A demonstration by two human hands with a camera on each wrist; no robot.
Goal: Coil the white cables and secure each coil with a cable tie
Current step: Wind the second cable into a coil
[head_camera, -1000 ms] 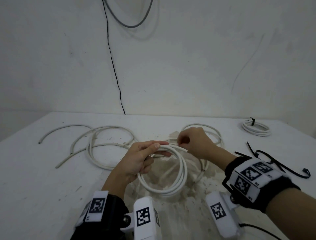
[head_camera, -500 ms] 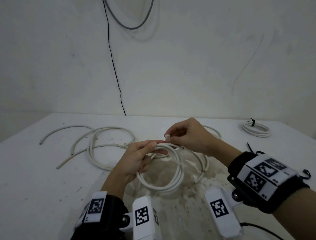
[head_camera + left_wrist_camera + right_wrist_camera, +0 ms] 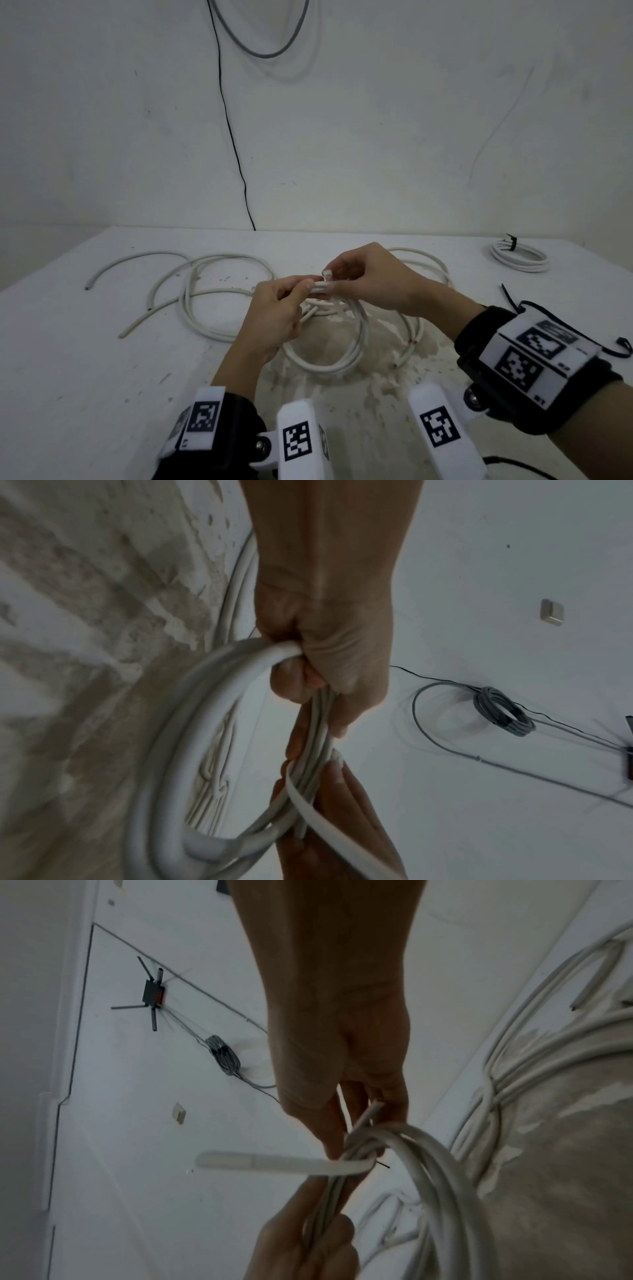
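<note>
A white cable coil [image 3: 329, 365] hangs just above the table, held at its top by both hands. My left hand [image 3: 301, 291] grips the bundled loops from the left, fingers curled round them; in the left wrist view the left hand [image 3: 308, 674] is closed on the coil [image 3: 185, 723]. My right hand [image 3: 330, 281] pinches the cable's loose end [image 3: 326, 273] against the top of the bundle. The right wrist view shows the right hand [image 3: 356, 1123] on the strands, with a short end [image 3: 368, 1112] sticking up and a flat end [image 3: 274, 1161] poking left.
Loose white cables [image 3: 205, 291] sprawl on the table's left, more [image 3: 431, 265] behind my right hand. A tied coil [image 3: 519, 257] lies far right. Black cable ties [image 3: 507, 294] lie by my right wrist. The table [image 3: 68, 359] is stained near the middle.
My right hand has brought the cable's end up and left onto the top of the coil, beside the left hand. The left hand keeps its grip on the loops.
</note>
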